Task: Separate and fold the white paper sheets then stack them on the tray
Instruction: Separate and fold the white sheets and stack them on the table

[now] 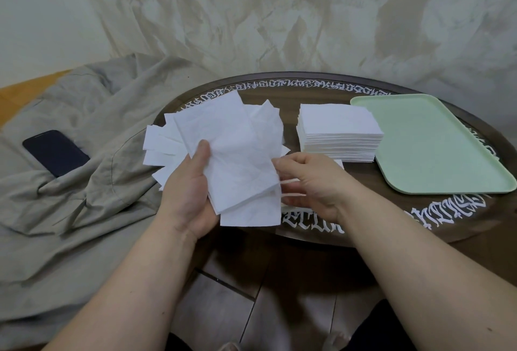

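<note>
L fingers (202, 152) grip sheets (232, 138), R fingers (279, 166) pinch edge

At centre frame a fanned bunch of white paper sheets (223, 149) is gripped by the left hand (187, 191), thumb on top. Its right edge is pinched by the right hand (307, 183). A neat stack (340, 132) is seen right of centre, beside a green tray (436, 141).

A home room: crumpled bedsheet (84, 127) with a phone (56, 152) beside a low round table (391, 227).
</note>
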Demonstrator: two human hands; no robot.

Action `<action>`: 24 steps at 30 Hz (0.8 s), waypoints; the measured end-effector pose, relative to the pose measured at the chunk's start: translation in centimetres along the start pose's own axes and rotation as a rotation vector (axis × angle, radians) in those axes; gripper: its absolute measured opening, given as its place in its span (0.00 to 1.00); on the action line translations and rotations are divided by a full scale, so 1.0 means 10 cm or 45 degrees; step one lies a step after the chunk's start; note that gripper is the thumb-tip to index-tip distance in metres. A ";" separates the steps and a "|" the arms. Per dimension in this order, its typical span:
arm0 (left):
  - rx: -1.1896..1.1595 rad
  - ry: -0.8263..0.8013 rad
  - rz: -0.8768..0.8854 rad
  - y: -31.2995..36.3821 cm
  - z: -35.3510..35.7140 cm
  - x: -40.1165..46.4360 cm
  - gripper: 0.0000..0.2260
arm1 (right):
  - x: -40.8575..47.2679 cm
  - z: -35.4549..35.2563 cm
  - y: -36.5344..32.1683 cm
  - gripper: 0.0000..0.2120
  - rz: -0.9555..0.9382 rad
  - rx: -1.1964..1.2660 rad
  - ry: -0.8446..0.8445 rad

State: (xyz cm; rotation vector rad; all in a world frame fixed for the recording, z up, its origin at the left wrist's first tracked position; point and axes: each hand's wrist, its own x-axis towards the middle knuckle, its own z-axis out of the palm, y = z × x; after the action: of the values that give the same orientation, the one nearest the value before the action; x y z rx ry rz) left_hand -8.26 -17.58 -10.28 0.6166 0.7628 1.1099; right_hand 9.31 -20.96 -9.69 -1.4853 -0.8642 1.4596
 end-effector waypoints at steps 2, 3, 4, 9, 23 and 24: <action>-0.005 -0.016 -0.006 0.00 -0.02 0.01 0.19 | 0.00 0.01 -0.01 0.08 -0.012 0.066 -0.065; -0.005 -0.021 -0.004 0.00 -0.03 0.02 0.19 | 0.00 0.01 -0.02 0.08 -0.032 0.089 -0.066; -0.007 -0.024 -0.001 0.00 -0.04 0.02 0.19 | -0.01 0.00 -0.03 0.08 -0.050 0.112 -0.058; -0.047 -0.001 0.023 -0.01 -0.04 0.04 0.19 | -0.03 -0.01 -0.04 0.09 -0.180 0.094 0.062; -0.041 -0.090 0.000 0.02 -0.01 -0.03 0.19 | -0.02 0.02 -0.07 0.07 -0.105 0.332 -0.012; -0.048 -0.105 0.004 0.03 -0.01 -0.03 0.19 | -0.01 0.02 -0.08 0.05 -0.131 0.339 0.035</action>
State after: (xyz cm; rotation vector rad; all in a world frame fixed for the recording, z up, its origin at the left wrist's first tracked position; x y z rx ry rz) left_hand -8.55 -17.79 -10.05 0.6277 0.6687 1.0933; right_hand 9.19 -20.69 -8.95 -1.2420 -0.6894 1.4141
